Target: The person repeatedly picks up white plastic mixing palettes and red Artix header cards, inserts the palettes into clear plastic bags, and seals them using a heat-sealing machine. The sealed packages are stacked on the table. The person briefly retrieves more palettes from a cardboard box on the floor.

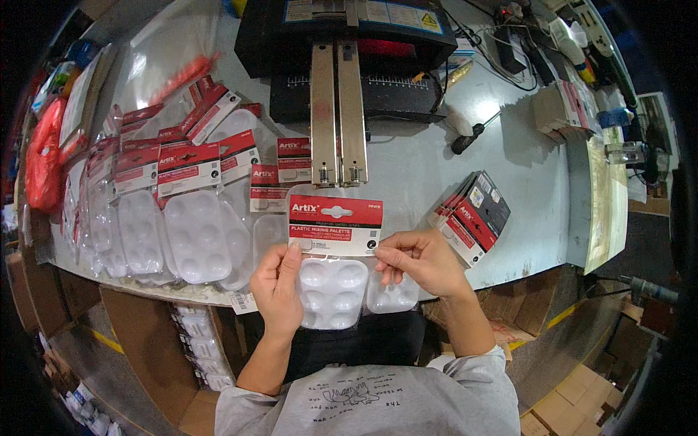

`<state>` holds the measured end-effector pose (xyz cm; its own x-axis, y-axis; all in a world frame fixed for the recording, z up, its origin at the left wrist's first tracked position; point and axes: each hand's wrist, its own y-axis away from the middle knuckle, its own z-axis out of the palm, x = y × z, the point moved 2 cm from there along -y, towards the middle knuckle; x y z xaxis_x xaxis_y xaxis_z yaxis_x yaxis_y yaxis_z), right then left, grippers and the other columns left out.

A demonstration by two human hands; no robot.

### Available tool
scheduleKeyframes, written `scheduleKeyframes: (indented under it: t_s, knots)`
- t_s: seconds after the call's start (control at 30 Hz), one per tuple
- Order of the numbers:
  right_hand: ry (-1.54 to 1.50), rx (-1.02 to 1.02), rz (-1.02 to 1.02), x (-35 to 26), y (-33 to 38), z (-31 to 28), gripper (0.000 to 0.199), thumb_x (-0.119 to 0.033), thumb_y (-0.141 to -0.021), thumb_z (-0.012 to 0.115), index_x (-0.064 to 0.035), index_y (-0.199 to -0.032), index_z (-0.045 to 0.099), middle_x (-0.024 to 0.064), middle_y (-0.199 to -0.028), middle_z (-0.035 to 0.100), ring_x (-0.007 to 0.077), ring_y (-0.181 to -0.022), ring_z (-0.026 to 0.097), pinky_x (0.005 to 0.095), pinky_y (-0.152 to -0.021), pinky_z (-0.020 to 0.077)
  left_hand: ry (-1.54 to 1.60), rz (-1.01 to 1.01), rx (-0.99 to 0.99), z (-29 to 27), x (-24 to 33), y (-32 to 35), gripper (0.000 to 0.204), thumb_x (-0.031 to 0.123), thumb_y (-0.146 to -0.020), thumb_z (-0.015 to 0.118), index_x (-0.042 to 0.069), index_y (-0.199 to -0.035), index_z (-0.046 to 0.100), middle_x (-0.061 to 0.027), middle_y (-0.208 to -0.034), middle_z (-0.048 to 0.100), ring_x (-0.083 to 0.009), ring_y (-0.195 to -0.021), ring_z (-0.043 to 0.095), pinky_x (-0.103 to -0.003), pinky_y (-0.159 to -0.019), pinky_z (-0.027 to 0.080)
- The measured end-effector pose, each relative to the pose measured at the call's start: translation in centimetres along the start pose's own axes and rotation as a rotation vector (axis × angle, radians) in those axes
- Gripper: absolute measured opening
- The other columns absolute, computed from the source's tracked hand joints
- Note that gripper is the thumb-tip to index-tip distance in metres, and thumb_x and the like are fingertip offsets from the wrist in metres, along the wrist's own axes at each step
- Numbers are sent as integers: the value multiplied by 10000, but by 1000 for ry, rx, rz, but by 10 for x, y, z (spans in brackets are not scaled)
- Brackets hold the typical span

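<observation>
I hold a clear plastic bag with a white mixing palette and a red and white header card up in front of me. My left hand grips the pack's left side, thumb on the card's lower left corner. My right hand pinches the card's lower right corner. The card's top lies just under the two metal arms of a black machine. Another white palette shows below my right hand.
Several packed palettes with red cards lie spread over the table's left side. A stack of loose header cards sits right of my hands. A screwdriver, cables and small boxes lie at the back right. Cardboard boxes stand under the table.
</observation>
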<state>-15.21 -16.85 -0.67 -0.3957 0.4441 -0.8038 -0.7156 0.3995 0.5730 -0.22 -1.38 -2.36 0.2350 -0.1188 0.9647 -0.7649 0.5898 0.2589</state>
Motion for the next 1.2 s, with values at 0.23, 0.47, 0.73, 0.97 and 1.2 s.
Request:
scheduleKeyframes:
  t_s: [0.23,0.47,0.73,0.97,1.2]
  knots:
    - [-194,124,-25,-3,-24,12,130,-118,-881,565,2,-834,585,38,-689,605,95,-562,563,207,-505,411,-411,175,-23,13,11,-26,296,244,-973,409,-11,-850,494,-108,-689,485,-178,-652,454,-320,-637,395]
    - [-245,240,-244,-4,-63,10,122,-123,-897,544,-14,-860,583,36,-705,591,88,-584,531,210,-546,407,-458,165,44,27,-3,-65,289,259,-976,383,6,-854,453,-148,-740,536,-283,-671,497,-363,-644,397]
    - [349,458,-580,-24,-25,-21,239,-127,-932,467,-3,-762,580,45,-635,575,114,-544,543,234,-570,450,-790,356,-37,-7,7,-62,270,254,-955,430,-2,-938,513,-128,-829,588,-244,-775,562,-357,-695,424]
    - [816,890,-526,5,43,-103,548,-284,-776,683,10,-1181,460,184,-1185,524,270,-1103,501,353,-897,365,-1104,616,527,-50,83,-71,316,297,-886,536,18,-1032,562,-190,-1048,518,-315,-1000,495,-415,-845,398]
    - [1192,777,-266,10,35,-98,1087,-492,-554,794,-30,-1386,270,166,-1455,284,306,-1357,247,445,-1005,217,-975,480,-168,74,-22,-8,242,178,-739,695,20,-856,555,-148,-1058,422,-323,-963,447,-411,-811,389]
